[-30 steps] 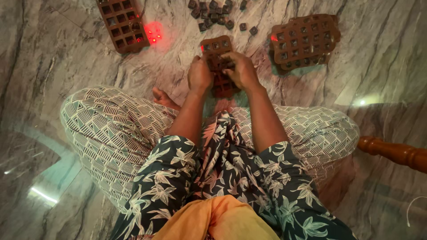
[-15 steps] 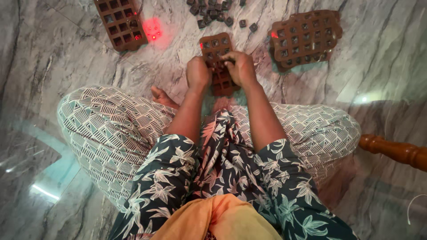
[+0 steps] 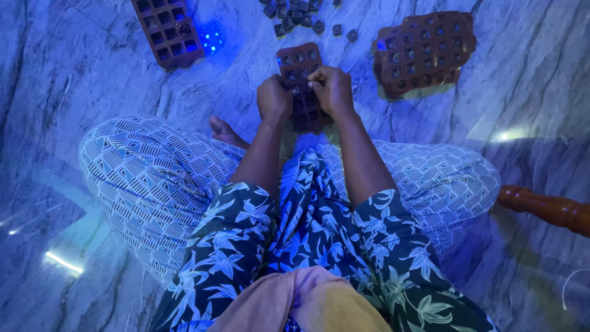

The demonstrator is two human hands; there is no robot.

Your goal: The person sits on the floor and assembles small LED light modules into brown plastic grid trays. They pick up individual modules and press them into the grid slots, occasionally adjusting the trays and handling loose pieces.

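Observation:
I sit cross-legged on a marble floor. A brown silicone mould tray [image 3: 299, 61] with square cavities lies in front of my knees, and both hands grip it. My left hand [image 3: 274, 98] clasps its left edge with the fingers curled. My right hand [image 3: 332, 89] presses on its right side, thumb and fingers pinched over the cavities. The lower half of the tray is hidden under my hands. Several small dark square pieces [image 3: 295, 12] lie loose on the floor just beyond the tray.
A second brown mould tray [image 3: 167, 29] lies at the far left beside a small glowing light [image 3: 212, 37]. A stack of similar moulds [image 3: 424, 52] rests at the far right. A turned wooden furniture leg [image 3: 547, 209] juts in from the right edge.
The small light on the floor has turned from red to blue, tinting the whole scene blue. My hands stay on the tray with only slight shifts of the fingers.

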